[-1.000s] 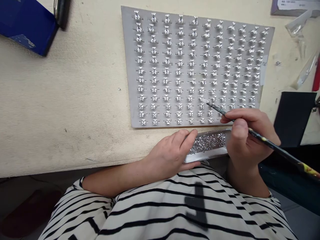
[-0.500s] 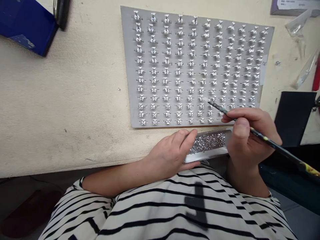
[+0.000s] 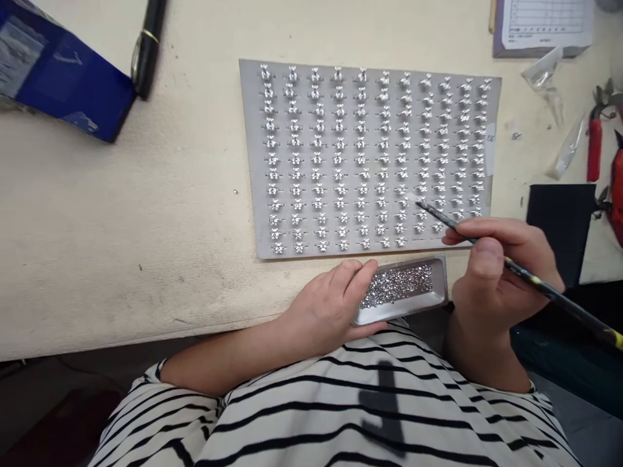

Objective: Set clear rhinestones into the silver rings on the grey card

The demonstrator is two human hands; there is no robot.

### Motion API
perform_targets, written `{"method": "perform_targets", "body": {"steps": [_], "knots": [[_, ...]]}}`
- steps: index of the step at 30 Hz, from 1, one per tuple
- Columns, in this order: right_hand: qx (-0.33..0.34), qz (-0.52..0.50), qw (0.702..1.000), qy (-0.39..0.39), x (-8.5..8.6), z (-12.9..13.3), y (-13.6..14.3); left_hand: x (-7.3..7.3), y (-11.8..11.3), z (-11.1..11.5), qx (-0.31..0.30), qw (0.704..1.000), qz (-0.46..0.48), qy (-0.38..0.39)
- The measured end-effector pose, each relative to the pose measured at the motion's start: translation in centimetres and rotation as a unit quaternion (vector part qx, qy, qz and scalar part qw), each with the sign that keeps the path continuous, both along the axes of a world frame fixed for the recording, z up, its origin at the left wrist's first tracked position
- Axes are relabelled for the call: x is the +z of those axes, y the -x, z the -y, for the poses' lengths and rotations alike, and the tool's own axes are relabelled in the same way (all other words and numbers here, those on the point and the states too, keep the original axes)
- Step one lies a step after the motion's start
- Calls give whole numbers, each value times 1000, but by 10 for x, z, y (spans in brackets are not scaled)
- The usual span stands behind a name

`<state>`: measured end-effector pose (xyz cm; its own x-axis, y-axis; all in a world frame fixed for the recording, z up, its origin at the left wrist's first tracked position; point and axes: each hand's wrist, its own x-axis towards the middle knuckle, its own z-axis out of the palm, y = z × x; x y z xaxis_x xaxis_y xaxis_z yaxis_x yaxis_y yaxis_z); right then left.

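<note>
My left hand (image 3: 335,301) is closed round the left end of a small tray (image 3: 440,285) at the table's front edge. Loose clear rhinestones (image 3: 399,285) lie in that tray. With my right hand (image 3: 506,272) I grip a thin dark stick (image 3: 523,272) like a pencil; its pale tip reaches up and left over a grey board (image 3: 248,155). Rows of small silver ring-like pieces (image 3: 339,159) with sparkling stones stand on the board. The tip is close to one piece right of the middle; whether they touch I cannot tell.
A blue box (image 3: 92,97) and a black pen (image 3: 148,48) lie at the upper left. To the right are a dark flat pad (image 3: 559,227), red-handled pliers (image 3: 594,143), clear plastic bags (image 3: 569,146) and a paper pad (image 3: 545,26). One loose stone (image 3: 236,191) rests left of the board.
The camera view has shifted, so more of the tabletop's far side shows. My right hand and the stick's tip have moved slightly rightward over the board. My left hand still holds the tray.
</note>
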<state>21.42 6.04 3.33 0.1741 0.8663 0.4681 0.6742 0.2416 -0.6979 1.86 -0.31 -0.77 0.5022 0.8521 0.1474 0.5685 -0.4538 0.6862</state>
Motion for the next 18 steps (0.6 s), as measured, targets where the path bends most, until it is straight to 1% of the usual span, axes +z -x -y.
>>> {"method": "perform_targets", "body": {"steps": [4,7,9,12,16,18], "knots": [[-56,-24,994,-89,2,-10,-13,3,3,1,-10,1000,23,8],[-75,-45,986,-143,2,-19,-26,11,11,1,-22,999,39,15],[-85,-43,982,-162,1,-25,-33,18,16,-1,-19,999,42,16],[-90,-41,981,-164,0,-31,-41,25,21,-6,-7,999,45,14],[-76,-52,988,-125,1,-36,-51,29,19,-12,-48,997,54,32],[-70,-48,990,-115,3,-38,-55,33,19,-18,-54,996,53,40]]}}
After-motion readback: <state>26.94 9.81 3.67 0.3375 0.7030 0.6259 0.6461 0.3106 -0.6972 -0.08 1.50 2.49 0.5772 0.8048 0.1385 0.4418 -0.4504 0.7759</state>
